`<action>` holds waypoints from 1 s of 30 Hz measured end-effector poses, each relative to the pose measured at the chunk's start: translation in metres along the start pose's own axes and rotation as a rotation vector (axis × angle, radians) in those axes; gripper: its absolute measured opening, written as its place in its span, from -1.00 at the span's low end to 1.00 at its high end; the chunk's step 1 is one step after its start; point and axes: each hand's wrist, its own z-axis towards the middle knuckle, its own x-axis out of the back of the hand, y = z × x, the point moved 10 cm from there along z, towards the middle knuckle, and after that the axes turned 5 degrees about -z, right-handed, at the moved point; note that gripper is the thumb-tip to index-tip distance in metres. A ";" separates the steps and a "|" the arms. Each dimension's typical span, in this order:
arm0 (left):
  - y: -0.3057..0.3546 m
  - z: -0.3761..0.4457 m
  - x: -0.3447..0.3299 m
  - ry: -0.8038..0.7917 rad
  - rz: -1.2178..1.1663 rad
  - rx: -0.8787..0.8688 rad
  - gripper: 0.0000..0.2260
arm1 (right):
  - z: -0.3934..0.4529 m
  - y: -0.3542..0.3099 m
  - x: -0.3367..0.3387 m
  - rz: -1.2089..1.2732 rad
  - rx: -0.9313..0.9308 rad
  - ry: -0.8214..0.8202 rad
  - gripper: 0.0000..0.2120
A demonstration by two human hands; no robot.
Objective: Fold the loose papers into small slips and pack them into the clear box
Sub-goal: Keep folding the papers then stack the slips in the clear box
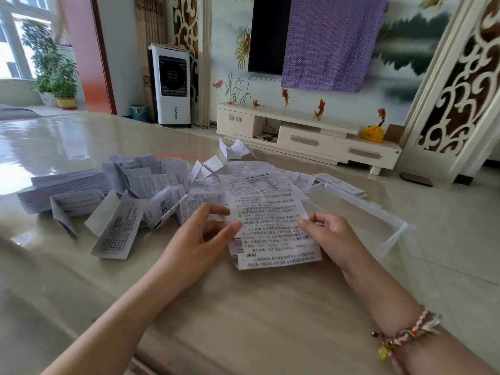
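On the glossy tabletop (243, 320), one printed sheet (270, 226) was pinched at its edges by the left hand (200, 236) and right hand (332, 239); one clear box (389, 220) stood just right, a paper heap (130, 190) left.
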 end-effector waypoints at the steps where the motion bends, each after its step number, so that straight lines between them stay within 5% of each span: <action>1: -0.004 0.001 0.002 0.025 0.076 0.005 -0.59 | 0.001 0.001 0.001 -0.079 0.000 0.018 -0.80; 4: -0.010 0.003 0.003 0.064 0.272 -0.018 -0.63 | 0.000 -0.004 -0.001 -0.369 0.045 0.058 -0.76; 8: -0.012 0.006 0.000 0.073 0.540 -0.030 -0.36 | -0.007 -0.007 -0.008 -0.645 0.058 0.056 -0.71; 12: -0.020 0.008 -0.011 -0.042 0.653 -0.013 -0.17 | -0.011 -0.013 -0.011 -0.737 0.086 0.047 -0.76; 19: -0.023 0.010 -0.021 -0.106 0.803 -0.087 -0.56 | -0.013 -0.015 -0.016 -0.807 0.144 0.013 -0.80; 22: -0.028 0.009 -0.025 -0.128 0.854 -0.110 -0.33 | -0.012 -0.016 -0.018 -0.819 0.166 0.005 -0.76; 30: -0.024 0.005 -0.029 -0.225 0.932 -0.111 -0.15 | -0.021 -0.032 -0.024 -1.036 0.353 0.102 -0.53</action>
